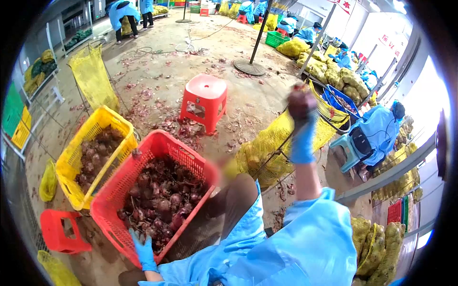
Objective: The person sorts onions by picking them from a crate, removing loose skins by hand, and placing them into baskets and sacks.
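Note:
A red plastic crate point(106, 202), full of red onions point(160, 193) with dry roots and skins, stands tilted in front of me. My left hand point(143, 248), in a blue glove, lies at the crate's near edge by the onions, with its fingers apart and nothing in them. Raised to the right, my right hand point(304, 136), also blue-gloved, grips a red onion point(301, 101) over a yellow mesh bag point(267, 152). That onion is smeared by motion, so its outline is not sharp. The mesh bag is filled and hangs on a metal frame.
A yellow crate point(71, 178) with more onions adjoins the red crate. Red stools point(206, 93) stand ahead and at lower left. Loose skins litter the floor. A pole on a round base point(249, 67) stands ahead. A co-worker point(379, 128) sits at right near filled sacks point(350, 86).

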`<state>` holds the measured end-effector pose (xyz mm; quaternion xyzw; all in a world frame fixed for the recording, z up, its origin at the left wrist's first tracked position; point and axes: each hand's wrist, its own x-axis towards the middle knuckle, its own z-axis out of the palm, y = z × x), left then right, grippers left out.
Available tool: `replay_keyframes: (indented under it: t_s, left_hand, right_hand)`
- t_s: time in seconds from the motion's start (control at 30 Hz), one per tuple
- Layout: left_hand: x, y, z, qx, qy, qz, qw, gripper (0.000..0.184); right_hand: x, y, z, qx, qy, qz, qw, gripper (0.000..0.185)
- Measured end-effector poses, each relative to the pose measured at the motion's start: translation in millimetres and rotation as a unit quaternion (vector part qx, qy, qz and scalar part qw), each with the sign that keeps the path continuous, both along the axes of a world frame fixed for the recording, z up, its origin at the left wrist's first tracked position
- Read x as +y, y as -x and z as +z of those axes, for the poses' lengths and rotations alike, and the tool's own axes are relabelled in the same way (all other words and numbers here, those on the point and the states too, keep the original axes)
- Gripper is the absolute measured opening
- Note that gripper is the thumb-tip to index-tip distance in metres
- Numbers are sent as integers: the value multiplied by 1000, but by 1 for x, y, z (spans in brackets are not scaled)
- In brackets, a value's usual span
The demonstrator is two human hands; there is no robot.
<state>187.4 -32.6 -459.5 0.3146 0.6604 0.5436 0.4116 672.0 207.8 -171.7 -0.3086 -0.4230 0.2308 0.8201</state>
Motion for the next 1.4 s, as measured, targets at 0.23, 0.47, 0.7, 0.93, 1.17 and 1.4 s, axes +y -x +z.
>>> replay_keyframes:
  t_s: [0.23, 0.47, 0.7, 0.93, 1.17, 1.4]
  left_hand:
    - [-3, 8, -18, 61, 70, -12, 996, 77]
    - [-16, 19, -25, 117, 126, -32, 985, 76]
    - [-21, 17, -31, 214, 185, -73, 956, 67]
    - [-14, 12, -25, 190, 336, -55, 921, 60]
    - [-24, 52, -138, 83, 232, 107, 963, 27]
    - [45, 28, -107, 319, 418, -80, 847, 44]
  right_hand:
    - [22, -178, 62, -120, 36, -234, 964, 49]
    - [27, -245, 23, -518, 447, -272, 677, 42]
    - [15, -51, 63, -504, 59, -162, 847, 22]
    - [-25, 170, -125, -616, 132, 279, 725, 30]
    - [-79, 245, -299, -647, 240, 271, 671, 17]
    - [-77, 251, -285, -682, 252, 232, 646, 16]
